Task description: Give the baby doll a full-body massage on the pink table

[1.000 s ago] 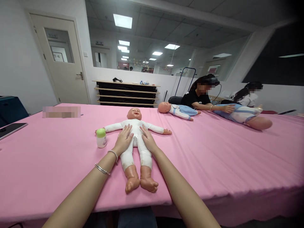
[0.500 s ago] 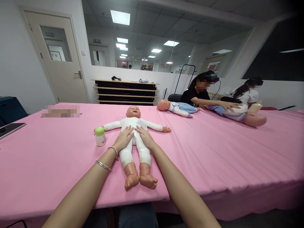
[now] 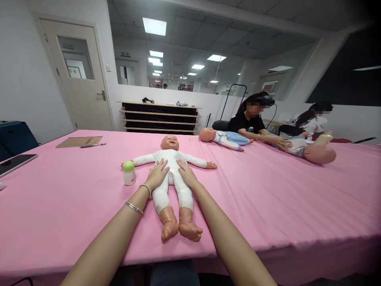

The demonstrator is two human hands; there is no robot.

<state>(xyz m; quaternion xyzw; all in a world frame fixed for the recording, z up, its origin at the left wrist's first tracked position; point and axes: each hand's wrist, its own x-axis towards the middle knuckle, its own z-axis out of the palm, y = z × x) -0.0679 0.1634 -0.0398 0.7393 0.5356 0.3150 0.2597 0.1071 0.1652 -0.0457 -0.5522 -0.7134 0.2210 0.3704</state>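
Note:
A baby doll [image 3: 170, 157] with a white cloth body lies face up on the pink tablecloth [image 3: 256, 198], arms spread and feet toward me. My left hand [image 3: 157, 174] lies flat on the left side of its belly, fingers stretched out. On the other side of the belly rests my right hand [image 3: 187, 174], also flat with fingers extended. Neither hand grasps anything. Beside the doll's arm on the left stands a small white bottle with a green cap [image 3: 129, 173], close to my left hand but apart from it.
A brown notebook [image 3: 77, 142], a pen [image 3: 93, 145] and a tablet-like device [image 3: 16, 163] lie at the left. Right of the doll is another doll in blue and white [image 3: 229, 140]. A co-worker [image 3: 248, 123] handles a third doll [image 3: 320, 153]; another person [image 3: 312, 119] sits beyond.
My hands have moved slightly apart on the doll's belly. The view has shifted a little. The co-worker's hands have changed position on the third doll.

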